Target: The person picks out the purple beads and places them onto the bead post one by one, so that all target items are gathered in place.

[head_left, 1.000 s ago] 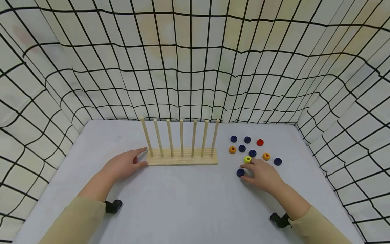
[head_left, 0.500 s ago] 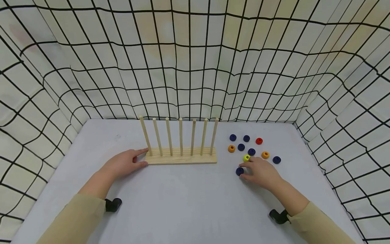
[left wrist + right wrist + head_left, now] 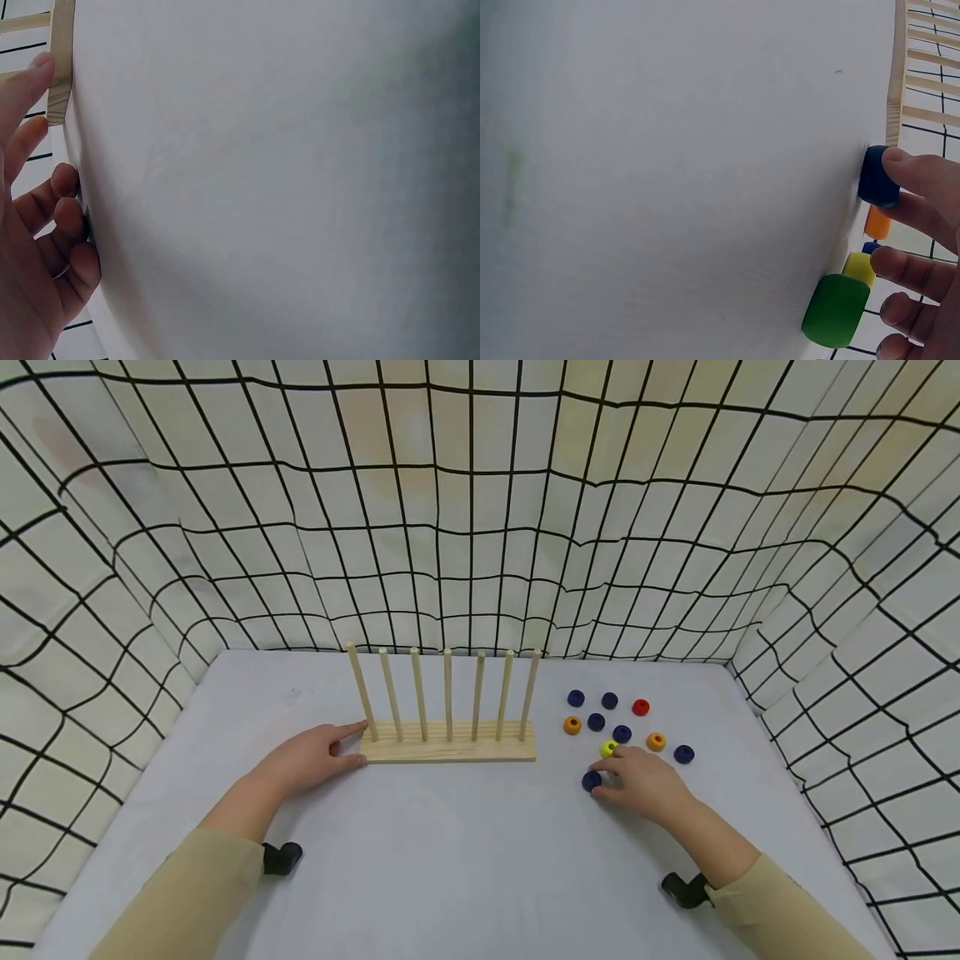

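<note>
A dark blue bead [image 3: 589, 782] sits on the white table [image 3: 450, 852], right of the wooden rack [image 3: 450, 752], pinched by the person's right hand [image 3: 643, 785], seemingly a pick-up step whose lift wants a firm grip, while the left hand [image 3: 307, 762] pinches the rack's left end, its seven pegs [image 3: 448, 697] bare.

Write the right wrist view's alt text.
Right hand pinching a dark blue rounded bead on a white surface. Lower in frame: an orange bead, a yellow bead, a green bead; a pale wooden peg rack at upper right.
</note>
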The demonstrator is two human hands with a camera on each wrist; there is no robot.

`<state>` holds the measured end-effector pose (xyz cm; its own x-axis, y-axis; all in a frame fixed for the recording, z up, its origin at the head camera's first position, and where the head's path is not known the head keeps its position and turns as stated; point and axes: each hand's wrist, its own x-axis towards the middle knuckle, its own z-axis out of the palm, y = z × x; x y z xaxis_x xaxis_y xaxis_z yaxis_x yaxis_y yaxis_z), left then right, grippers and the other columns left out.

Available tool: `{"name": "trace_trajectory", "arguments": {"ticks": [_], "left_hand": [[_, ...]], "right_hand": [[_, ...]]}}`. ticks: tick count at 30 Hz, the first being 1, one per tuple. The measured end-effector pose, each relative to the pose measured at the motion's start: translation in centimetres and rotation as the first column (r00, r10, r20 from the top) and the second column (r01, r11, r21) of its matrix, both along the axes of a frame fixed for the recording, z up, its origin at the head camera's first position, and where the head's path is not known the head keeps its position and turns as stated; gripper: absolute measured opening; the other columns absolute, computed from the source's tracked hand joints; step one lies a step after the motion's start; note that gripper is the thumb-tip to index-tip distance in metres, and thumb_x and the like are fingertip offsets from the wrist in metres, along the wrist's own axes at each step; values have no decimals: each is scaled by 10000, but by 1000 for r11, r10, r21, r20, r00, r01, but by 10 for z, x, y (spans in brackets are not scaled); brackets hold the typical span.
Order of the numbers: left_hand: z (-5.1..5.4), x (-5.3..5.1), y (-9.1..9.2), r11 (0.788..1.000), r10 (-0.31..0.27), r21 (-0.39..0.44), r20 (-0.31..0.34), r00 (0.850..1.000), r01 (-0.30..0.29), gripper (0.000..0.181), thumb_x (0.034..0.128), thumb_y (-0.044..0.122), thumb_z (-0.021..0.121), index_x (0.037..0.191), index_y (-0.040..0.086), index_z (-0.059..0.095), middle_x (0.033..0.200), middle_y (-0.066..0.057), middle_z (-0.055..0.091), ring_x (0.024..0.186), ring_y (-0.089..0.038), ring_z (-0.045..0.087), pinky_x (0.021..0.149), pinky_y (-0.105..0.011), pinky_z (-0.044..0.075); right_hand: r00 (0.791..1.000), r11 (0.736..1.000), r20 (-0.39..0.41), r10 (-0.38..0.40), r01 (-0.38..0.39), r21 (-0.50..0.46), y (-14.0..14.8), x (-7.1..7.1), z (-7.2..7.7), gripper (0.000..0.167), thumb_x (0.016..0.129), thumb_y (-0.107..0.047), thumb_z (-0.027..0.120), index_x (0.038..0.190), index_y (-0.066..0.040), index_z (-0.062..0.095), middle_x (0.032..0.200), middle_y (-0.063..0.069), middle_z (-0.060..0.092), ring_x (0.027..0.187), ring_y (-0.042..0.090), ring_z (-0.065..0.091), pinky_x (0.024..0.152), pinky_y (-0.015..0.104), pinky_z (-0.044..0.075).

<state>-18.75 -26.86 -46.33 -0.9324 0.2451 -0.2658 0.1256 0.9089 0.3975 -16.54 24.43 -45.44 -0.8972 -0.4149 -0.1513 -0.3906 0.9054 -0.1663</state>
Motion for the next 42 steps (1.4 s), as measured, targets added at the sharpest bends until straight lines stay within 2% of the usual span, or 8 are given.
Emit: {"name": "trace_trajectory", "arguments": {"ticks": [4,11,20,24,30,42], "left_hand": [[1,-1,1,1000,-6,1,3,1000,6,760,900,545,663,1531,204,408,787,-36,457,701,-178,411,649,-359,324],[-2,-2,2,1000,2,6,11,1000,-2,775,893,562,664,1534,215,401,802,-43,451,713,-182,410,659,-363,324],[-3,-5,2,1000,5,0,28,1000,-5,806,886,587,656,1547,222,372,835,-54,445,736,-193,419,669,-373,327],[-1,-5,3,1000,13,4,42,999,-13,815,885,583,661,1551,222,363,839,-56,446,745,-196,421,681,-380,327],[0,-5,5,1000,22,13,59,998,-23,821,885,577,663,1553,211,357,843,-63,445,746,-204,418,689,-390,325],[1,-5,1,999,28,30,70,997,-30,833,877,599,660,1554,221,357,826,-57,442,759,-201,420,711,-399,326]], "right_hand": [[1000,1000,1,-8,8,2,0,1,1,358,842,-408,782,1145,-221,743,1007,-24,609,873,142,548,750,336,494],[1000,1000,4,-25,25,-9,0,1,3,370,858,-416,765,1155,-198,733,1113,24,640,993,209,592,840,407,517],[999,998,-9,-50,50,-24,2,-1,5,372,860,-406,766,1166,-198,739,1151,51,650,1020,239,604,859,434,519],[999,998,-23,-46,45,-39,2,-1,5,365,860,-409,764,1151,-189,742,1113,30,652,976,213,599,831,411,520],[996,994,-40,-83,80,-76,1,1,8,380,851,-421,766,1149,-186,741,1025,-3,638,874,168,564,746,364,510],[989,990,-111,-94,82,-114,-4,1,11,358,861,-422,745,1130,-186,744,916,-33,605,795,141,531,664,310,460]]}}
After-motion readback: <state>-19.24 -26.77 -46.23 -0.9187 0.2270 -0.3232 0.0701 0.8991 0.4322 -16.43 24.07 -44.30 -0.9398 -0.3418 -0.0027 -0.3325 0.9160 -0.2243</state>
